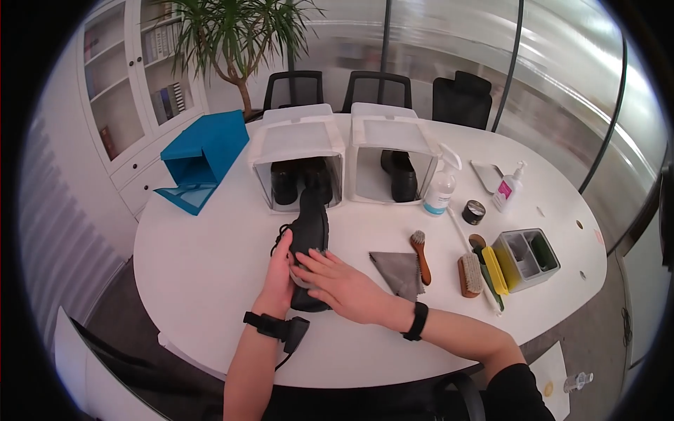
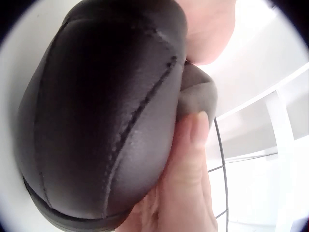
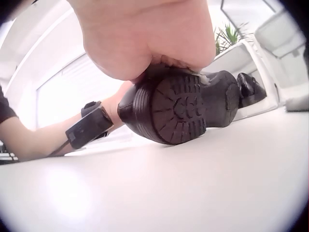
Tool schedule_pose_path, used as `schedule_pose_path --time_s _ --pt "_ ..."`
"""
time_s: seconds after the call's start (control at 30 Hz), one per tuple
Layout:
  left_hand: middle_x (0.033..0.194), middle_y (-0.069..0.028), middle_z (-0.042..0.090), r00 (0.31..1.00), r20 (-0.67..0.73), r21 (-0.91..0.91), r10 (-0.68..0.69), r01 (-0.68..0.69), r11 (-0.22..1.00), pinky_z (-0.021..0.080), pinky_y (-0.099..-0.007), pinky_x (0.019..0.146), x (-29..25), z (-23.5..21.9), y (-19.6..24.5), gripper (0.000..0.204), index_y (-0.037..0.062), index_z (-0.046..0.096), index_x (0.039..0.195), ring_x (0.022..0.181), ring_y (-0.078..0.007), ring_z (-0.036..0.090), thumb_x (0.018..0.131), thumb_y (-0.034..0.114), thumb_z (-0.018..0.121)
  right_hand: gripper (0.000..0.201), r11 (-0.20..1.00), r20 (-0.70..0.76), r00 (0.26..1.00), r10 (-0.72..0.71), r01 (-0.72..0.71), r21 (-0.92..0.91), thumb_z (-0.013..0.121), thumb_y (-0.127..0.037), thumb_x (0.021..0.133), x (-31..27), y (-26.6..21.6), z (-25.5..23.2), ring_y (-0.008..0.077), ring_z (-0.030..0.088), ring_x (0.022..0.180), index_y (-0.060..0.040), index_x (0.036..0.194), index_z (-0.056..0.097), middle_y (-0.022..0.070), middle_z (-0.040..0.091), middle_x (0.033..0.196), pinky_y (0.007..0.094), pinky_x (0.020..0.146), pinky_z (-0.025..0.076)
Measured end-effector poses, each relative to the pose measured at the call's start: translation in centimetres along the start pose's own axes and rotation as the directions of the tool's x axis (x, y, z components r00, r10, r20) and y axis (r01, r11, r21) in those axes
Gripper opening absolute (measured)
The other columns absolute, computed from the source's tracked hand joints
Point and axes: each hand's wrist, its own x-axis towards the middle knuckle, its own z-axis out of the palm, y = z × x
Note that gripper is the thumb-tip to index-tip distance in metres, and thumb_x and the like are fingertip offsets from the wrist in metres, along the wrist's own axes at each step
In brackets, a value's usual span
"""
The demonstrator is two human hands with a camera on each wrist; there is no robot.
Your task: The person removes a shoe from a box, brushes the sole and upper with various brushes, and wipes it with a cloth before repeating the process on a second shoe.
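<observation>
A black lace-up shoe [image 1: 309, 235] is tilted onto its side over the white table, laces to the left, heel toward me. My left hand [image 1: 278, 277] grips it from the left; in the left wrist view the thumb [image 2: 190, 145] lies against a grey, soft-looking piece [image 2: 199, 92] at the shoe opening. Across the shoe's near half lies my right hand [image 1: 344, 286], fingers extended over the upper, palm down. The right wrist view shows the treaded sole [image 3: 178, 111] below that palm. What the grey piece is, I cannot tell.
Two clear-fronted boxes [image 1: 298, 144] with black shoes stand behind, beside a blue box [image 1: 203, 158]. On the right are a grey cloth [image 1: 399, 272], wooden brushes [image 1: 470, 275], a spray bottle [image 1: 440, 189], a pump bottle [image 1: 508, 188], a round tin [image 1: 474, 212] and a divided caddy [image 1: 526, 258].
</observation>
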Motion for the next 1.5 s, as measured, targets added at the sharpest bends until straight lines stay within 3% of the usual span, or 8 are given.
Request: schedule_pose_path --time_s 0.23,0.33,0.4,0.47,0.53,0.63,0.83,1.5 --pt "0.136 -0.0101 0.066 0.996 0.036 -0.05 -0.078 0.08 0.996 0.051 -0.0367 0.105 0.6 -0.8 -0.4 0.056 0.002 0.055 0.144 0.12 -0.023 0.064 0.109 0.046 0.05 0.048 0.937 0.199 0.933 -0.301 0.328 -0.123 0.056 -0.027 0.106 -4.2 -0.2 -3.2 0.0282 0.041 0.15 -0.01 0.15 0.052 0.0114 0.049 0.157 0.0437 0.126 0.032" --pt "0.141 -0.0111 0.064 0.996 -0.022 -0.032 -0.09 0.089 0.995 0.045 -0.0365 0.111 0.2 -0.3 0.0 0.058 -0.0007 0.053 0.145 0.128 -0.0234 0.06 0.109 0.044 0.052 0.027 0.986 0.291 0.946 -0.144 0.113 0.121 0.059 -0.024 0.104 -4.6 0.2 -6.9 0.0299 0.072 0.106 -0.0138 0.127 0.07 0.0091 0.073 0.119 0.0408 0.092 0.059" --pt "0.139 -0.0112 0.064 0.995 -0.033 -0.028 -0.093 0.092 0.995 0.047 -0.0362 0.109 0.1 -0.3 -0.1 0.057 -0.0008 0.054 0.145 0.126 -0.0234 0.061 0.108 0.043 0.054 0.023 0.99 -0.136 0.988 0.067 -0.049 0.13 0.06 -0.023 0.104 -2.8 1.0 -7.5 0.0355 0.071 0.093 -0.011 0.119 0.072 0.0115 0.073 0.11 0.0426 0.079 0.059" --pt "0.138 -0.0113 0.065 0.994 -0.034 -0.009 -0.1 0.1 0.995 0.049 -0.0359 0.107 0.2 0.0 0.1 0.056 -0.0009 0.054 0.144 0.124 -0.0234 0.062 0.107 0.041 0.056 0.024 0.859 -0.292 0.809 0.511 -0.465 0.214 0.064 -0.024 0.101 0.3 1.1 -8.7 0.0419 0.067 0.091 -0.004 0.113 0.071 0.0213 0.07 0.102 0.0456 0.075 0.055" --pt "0.134 -0.0109 0.066 0.989 -0.07 0.004 -0.133 0.133 0.991 0.053 -0.0356 0.101 -0.1 0.2 0.2 0.054 -0.0016 0.055 0.142 0.118 -0.0224 0.065 0.104 0.037 0.061 0.019 0.949 -0.612 0.74 0.279 -0.309 0.059 0.07 -0.017 0.096 2.7 4.9 -6.5 0.0418 0.067 0.089 -0.0028 0.109 0.072 0.0204 0.066 0.103 0.0457 0.076 0.055" --pt "0.127 -0.0103 0.069 0.99 -0.124 0.115 -0.067 0.082 0.99 0.057 -0.0351 0.094 0.0 0.4 -0.1 0.05 -0.002 0.059 0.138 0.11 -0.0215 0.068 0.103 0.034 0.064 0.015 0.93 -0.659 0.685 0.309 -0.361 0.061 0.07 -0.012 0.094 6.2 8.1 -3.6 0.0409 0.067 0.087 -0.0025 0.106 0.072 0.0194 0.063 0.102 0.0458 0.077 0.056" --pt "0.125 -0.0103 0.07 0.988 -0.111 0.039 -0.106 0.111 0.993 0.056 -0.0361 0.097 0.1 -0.1 -0.2 0.044 0.0001 0.059 0.137 0.11 -0.0223 0.069 0.105 0.031 0.06 0.021 0.974 -0.492 0.845 0.21 -0.227 0.026 0.069 -0.006 0.095 8.0 7.4 0.1 0.0403 0.067 0.091 0.0006 0.114 0.071 0.0197 0.061 0.105 0.0459 0.081 0.056" --pt "0.12 -0.0128 0.071 0.973 -0.215 0.018 -0.088 0.094 0.995 0.059 -0.0348 0.09 0.4 -0.2 -1.2 0.046 -0.0031 0.062 0.13 0.104 -0.0227 0.071 0.102 0.033 0.064 0.028 0.991 -0.161 0.978 0.13 -0.13 0.011 0.067 -0.003 0.09 0.7 1.1 -2.8 0.0342 0.069 0.094 -0.0052 0.118 0.073 0.0115 0.067 0.11 0.0426 0.082 0.058"
